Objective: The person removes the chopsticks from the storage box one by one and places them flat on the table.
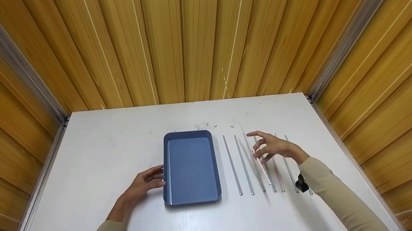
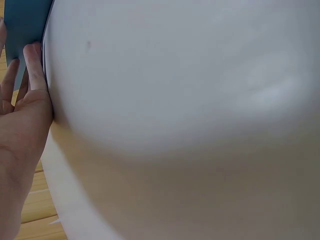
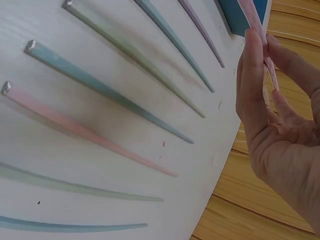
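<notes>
A blue rectangular tray (image 1: 190,170) lies on the white table. At its left side, my left hand (image 1: 140,185) touches the edge with relaxed fingers; in the left wrist view the fingers (image 2: 34,67) are against the tray wall. My right hand (image 1: 275,147) pinches a pink chopstick (image 3: 252,15) between thumb and fingers, held tilted above the row of chopsticks. Several chopsticks lie side by side to the right of the tray, among them a purple one (image 3: 202,32), a green one (image 3: 135,57), a blue one (image 3: 107,91) and another pink one (image 3: 90,134).
The white table (image 1: 116,140) reaches back to a wood-patterned wall (image 1: 164,43), with similar walls on both sides. Small dark marks (image 1: 202,125) dot the surface behind the tray. My right forearm (image 1: 336,193) passes over the rightmost chopsticks.
</notes>
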`<state>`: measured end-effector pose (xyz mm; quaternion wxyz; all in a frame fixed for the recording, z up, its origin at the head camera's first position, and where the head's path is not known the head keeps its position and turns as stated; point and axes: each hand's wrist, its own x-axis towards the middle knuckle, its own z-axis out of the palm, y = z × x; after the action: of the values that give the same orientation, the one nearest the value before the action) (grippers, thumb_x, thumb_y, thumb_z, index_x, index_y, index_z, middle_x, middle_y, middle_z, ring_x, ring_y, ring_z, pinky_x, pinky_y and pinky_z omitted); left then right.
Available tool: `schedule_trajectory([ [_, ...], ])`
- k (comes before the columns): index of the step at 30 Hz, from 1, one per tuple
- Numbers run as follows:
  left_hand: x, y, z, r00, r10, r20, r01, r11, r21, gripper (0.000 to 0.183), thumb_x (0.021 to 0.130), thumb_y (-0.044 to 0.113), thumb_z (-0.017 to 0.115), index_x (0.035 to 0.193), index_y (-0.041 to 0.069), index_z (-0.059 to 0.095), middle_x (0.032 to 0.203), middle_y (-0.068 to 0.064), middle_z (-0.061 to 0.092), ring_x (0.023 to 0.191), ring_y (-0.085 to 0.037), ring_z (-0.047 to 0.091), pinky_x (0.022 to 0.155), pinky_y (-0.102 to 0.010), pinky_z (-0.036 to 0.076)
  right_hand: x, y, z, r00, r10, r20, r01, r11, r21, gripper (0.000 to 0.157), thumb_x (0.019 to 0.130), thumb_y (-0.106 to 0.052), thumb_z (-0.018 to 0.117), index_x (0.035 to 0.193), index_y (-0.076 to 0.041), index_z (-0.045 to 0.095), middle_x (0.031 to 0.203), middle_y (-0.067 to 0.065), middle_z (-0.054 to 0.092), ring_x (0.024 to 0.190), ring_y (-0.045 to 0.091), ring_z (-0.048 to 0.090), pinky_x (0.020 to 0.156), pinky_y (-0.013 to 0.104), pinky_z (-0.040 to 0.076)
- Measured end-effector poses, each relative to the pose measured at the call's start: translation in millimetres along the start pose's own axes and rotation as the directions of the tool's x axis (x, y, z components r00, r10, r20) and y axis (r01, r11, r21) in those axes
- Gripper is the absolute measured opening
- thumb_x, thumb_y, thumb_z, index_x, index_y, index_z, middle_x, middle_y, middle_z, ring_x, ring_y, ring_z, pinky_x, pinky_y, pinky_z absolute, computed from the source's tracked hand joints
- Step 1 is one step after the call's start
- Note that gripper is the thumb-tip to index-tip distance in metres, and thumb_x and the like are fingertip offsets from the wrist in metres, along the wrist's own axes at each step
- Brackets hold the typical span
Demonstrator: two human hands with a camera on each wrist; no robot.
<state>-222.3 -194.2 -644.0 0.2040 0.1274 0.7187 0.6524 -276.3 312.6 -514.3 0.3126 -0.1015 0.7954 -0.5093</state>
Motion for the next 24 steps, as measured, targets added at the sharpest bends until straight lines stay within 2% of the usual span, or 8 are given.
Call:
schedule_trajectory([
  [4, 0.5, -0.5, 0.1, 1.0, 0.009, 0.011, -0.009, 1.0, -0.02, 0.072, 0.094, 0.014, 0.074, 0.155, 0.0, 0.04, 0.151, -0.03, 0.047, 0.134, -0.036, 0.055, 0.098, -0.025, 0.054, -10, 11, -14.0, 1.0, 0.005, -0.019, -0.005, 1.0, -0.009, 0.081, 0.093, 0.001, 0.07, 0.16, -0.007, 0.025, 0.112, 0.017, 0.056, 0.092, 0.023, 0.072, 0.072, 0.035, 0.064],
  [11, 0.0, -1.9, -0.2, 0.999, 0.029, 0.02, -0.029, 0.999, -0.019, 0.072, 0.095, 0.013, 0.073, 0.155, -0.003, 0.037, 0.15, -0.031, 0.047, 0.127, -0.019, 0.06, 0.098, -0.025, 0.055, -31, 31, -34.3, 0.998, 0.025, -0.059, -0.026, 1.0, -0.012, 0.081, 0.095, -0.001, 0.069, 0.161, -0.006, 0.022, 0.116, 0.02, 0.054, 0.095, 0.021, 0.07, 0.075, 0.037, 0.064],
  [16, -0.3, -2.0, -0.8, 1.0, 0.018, 0.015, -0.018, 0.999, -0.033, 0.072, 0.094, 0.013, 0.074, 0.155, -0.001, 0.039, 0.149, -0.03, 0.048, 0.129, -0.024, 0.059, 0.097, -0.026, 0.056, -47, 46, -48.2, 0.997, 0.037, -0.062, -0.036, 0.999, 0.003, 0.083, 0.095, -0.002, 0.069, 0.162, -0.003, 0.019, 0.118, 0.021, 0.054, 0.096, 0.021, 0.071, 0.077, 0.038, 0.064],
  [24, 1.8, -4.3, -0.3, 0.999, 0.033, 0.026, -0.033, 0.999, -0.016, 0.069, 0.096, 0.012, 0.072, 0.156, 0.001, 0.039, 0.15, -0.029, 0.048, 0.133, -0.033, 0.055, 0.099, -0.028, 0.055, -72, 69, -70.2, 0.99, 0.079, -0.116, -0.079, 0.997, 0.004, 0.084, 0.096, -0.003, 0.068, 0.161, -0.001, 0.016, 0.123, 0.027, 0.054, 0.1, 0.023, 0.07, 0.079, 0.039, 0.064],
])
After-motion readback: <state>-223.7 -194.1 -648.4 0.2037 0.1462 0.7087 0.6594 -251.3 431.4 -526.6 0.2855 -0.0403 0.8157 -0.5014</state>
